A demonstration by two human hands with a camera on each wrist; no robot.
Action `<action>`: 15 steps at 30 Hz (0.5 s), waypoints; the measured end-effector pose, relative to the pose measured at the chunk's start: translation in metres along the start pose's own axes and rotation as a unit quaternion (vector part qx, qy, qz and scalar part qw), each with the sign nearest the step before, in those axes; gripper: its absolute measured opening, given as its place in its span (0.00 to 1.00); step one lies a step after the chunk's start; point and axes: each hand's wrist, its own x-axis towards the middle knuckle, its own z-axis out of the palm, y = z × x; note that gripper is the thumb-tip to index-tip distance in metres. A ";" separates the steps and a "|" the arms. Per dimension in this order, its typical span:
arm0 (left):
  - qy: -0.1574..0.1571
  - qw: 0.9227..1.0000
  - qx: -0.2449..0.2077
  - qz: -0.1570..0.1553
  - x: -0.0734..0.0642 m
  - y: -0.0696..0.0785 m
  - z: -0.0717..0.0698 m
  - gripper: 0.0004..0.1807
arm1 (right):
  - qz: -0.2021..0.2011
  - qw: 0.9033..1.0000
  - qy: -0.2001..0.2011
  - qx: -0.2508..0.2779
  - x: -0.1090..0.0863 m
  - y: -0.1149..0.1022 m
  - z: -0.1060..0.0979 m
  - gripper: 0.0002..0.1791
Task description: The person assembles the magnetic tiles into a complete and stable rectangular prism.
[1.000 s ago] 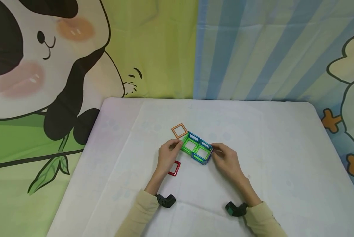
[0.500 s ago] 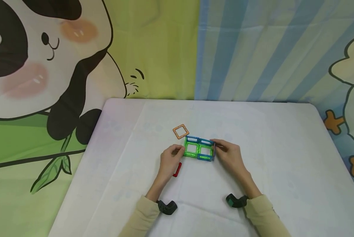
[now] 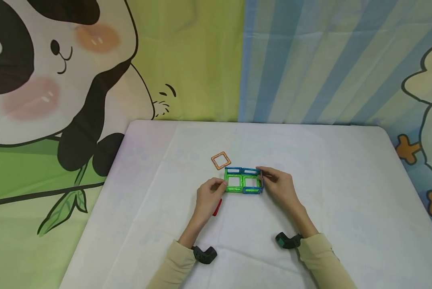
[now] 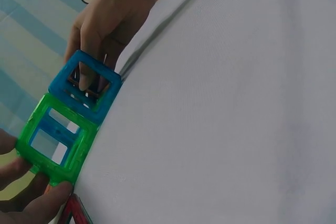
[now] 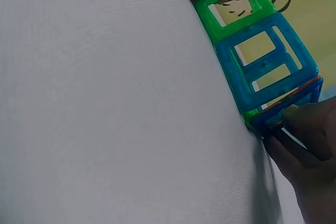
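Several square magnetic tiles, green and blue, are joined into an open box shape (image 3: 234, 190) on the table; a blue tile (image 5: 270, 85) stands upright along its near side. At its left end my left hand (image 3: 209, 196) pinches a green tile (image 4: 32, 153) between thumb and fingers. My right hand (image 3: 279, 188) holds the upright blue end tile (image 5: 294, 106) at the right end, thumb on its outer face. A red tile (image 3: 217, 207) lies partly hidden beside the left hand. Behind the box's left corner lies an orange square tile (image 3: 221, 160).
A white-covered table (image 3: 328, 168) extends on all sides of the hands. Behind it hangs a printed curtain (image 3: 187, 60) with a panda. Each wrist carries a black camera (image 3: 205, 255).
The joined tiles have turned counterclockwise until their long side lies roughly level with the table's back edge. Both hands have kept their hold and moved along; the left now covers more of the red tile.
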 end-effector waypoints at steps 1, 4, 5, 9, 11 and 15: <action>-0.001 1.000 0.000 0.000 0.000 0.000 0.000 0.11 | 0.000 1.000 -0.007 0.000 -0.001 0.000 -0.001 0.19; -0.004 1.000 -0.001 0.000 0.002 -0.001 -0.001 0.11 | 0.002 0.999 -0.043 0.006 -0.004 0.001 -0.005 0.25; -0.005 1.000 0.000 0.001 0.003 -0.001 -0.001 0.12 | 0.004 0.998 -0.059 0.011 -0.006 0.002 -0.007 0.28; -0.007 1.000 0.003 0.000 0.004 -0.001 -0.003 0.12 | 0.017 0.991 -0.123 0.040 -0.012 0.002 -0.013 0.38; -0.009 1.000 0.006 -0.002 0.005 -0.001 -0.003 0.12 | 0.024 0.987 -0.148 0.053 -0.015 0.003 -0.015 0.42; -0.013 1.000 0.008 -0.001 0.006 -0.002 -0.003 0.13 | 0.030 0.981 -0.174 0.075 -0.017 0.005 -0.016 0.47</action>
